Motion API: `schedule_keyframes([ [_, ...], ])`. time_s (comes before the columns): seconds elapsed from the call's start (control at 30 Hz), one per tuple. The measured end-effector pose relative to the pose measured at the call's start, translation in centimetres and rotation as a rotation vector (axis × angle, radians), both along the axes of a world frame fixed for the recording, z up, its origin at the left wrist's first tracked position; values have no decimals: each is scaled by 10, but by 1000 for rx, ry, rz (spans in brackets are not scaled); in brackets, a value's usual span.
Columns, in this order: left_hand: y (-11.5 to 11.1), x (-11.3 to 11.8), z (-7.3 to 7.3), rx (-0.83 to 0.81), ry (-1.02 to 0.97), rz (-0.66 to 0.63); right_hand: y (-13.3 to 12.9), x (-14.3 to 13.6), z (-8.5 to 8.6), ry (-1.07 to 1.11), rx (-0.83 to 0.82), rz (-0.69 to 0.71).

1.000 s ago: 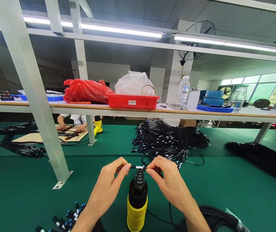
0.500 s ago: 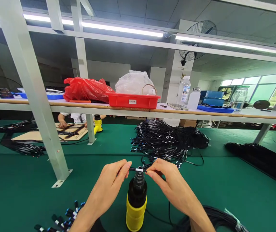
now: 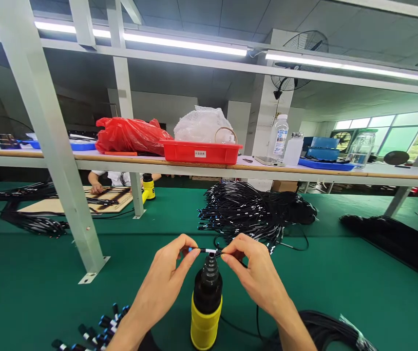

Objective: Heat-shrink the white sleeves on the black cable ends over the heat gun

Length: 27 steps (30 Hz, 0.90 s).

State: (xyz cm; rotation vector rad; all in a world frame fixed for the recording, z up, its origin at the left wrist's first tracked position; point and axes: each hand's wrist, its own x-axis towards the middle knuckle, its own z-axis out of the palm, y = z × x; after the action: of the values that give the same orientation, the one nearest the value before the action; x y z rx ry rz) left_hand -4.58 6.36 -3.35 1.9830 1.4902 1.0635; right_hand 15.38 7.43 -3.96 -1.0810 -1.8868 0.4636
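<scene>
Left hand (image 3: 172, 268), thin black cable (image 3: 202, 250), right hand (image 3: 255, 273), all in a row at the top of a yellow-and-black tool (image 3: 206, 324).

Bunch of blue-tipped black cable ends (image 3: 95, 336) down at the lower left. The left hand has the cable pinched between thumb and index finger, a bit of blue end (image 3: 190, 249) showing at the grip. The cable's white band (image 3: 211, 251) sits right by the tool's ridged nozzle (image 3: 210, 275); can't really tell if it's touching or just above. The tool's nozzle-up on the green table (image 3: 48, 287), with a big pile of black cables (image 3: 249, 209) beyond it. Right hand's pinching the other side, thumb and index again. Coil of black cable (image 3: 318, 324) at the lower right.
</scene>
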Motion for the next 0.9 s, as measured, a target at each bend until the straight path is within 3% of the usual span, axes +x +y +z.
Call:
schedule_keyframes([
  [0.27,2,0,0,6,14,-2,1,-3,-1,-14,31,-48],
  [0.53,3,-2,-5,52,112,51,-5,2,1,-124,-39,23],
  [0.9,0,0,-3,67,116,3,-2,5,-1,-59,-40,4],
])
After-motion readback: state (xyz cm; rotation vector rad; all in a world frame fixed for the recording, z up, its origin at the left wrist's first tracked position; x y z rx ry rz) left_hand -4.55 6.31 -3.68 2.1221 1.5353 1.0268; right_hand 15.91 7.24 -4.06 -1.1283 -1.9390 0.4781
